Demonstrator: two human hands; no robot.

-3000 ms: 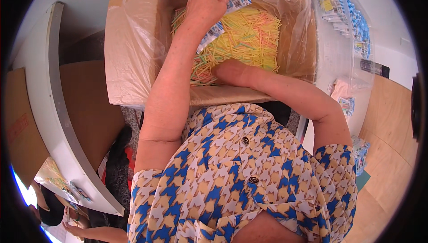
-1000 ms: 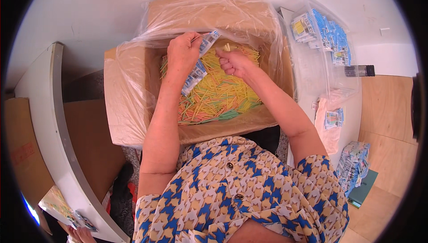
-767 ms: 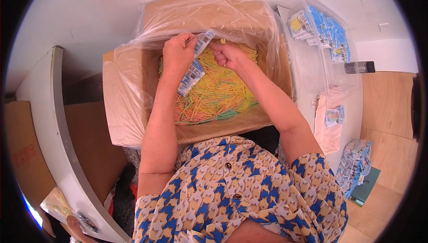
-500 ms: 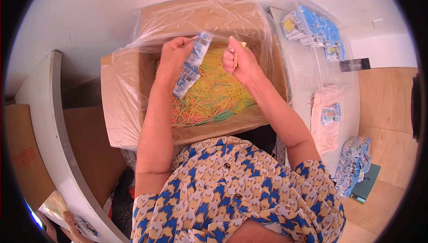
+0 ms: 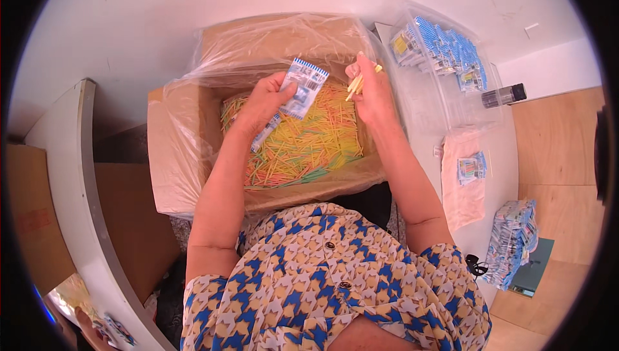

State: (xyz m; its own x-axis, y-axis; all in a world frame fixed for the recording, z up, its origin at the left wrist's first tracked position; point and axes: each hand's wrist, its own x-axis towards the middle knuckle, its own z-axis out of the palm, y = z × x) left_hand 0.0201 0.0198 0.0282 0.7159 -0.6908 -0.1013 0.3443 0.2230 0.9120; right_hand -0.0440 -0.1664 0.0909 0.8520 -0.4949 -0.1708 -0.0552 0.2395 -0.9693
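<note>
- Our left hand [image 5: 261, 103] pinches a small blue-and-white packet [image 5: 302, 88].
- Our right hand [image 5: 371, 90] grips a few yellow sticks [image 5: 356, 82].
- Both hover over the plastic-lined cardboard box [image 5: 174, 157] of coloured sticks [image 5: 303, 145].

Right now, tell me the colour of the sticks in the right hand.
Pale yellow sticks, pinched in the right hand; head view.

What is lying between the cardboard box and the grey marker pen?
In the head view, a clear plastic bag of blue-and-white packets lies between the brown cardboard box and the marker pen.

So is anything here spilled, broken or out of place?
Nothing stands out. The coloured sticks lie loose but all inside the plastic-lined cardboard box. The left hand holds small packets, the right hand a few sticks. Filled packets sit bagged on the table.
</note>
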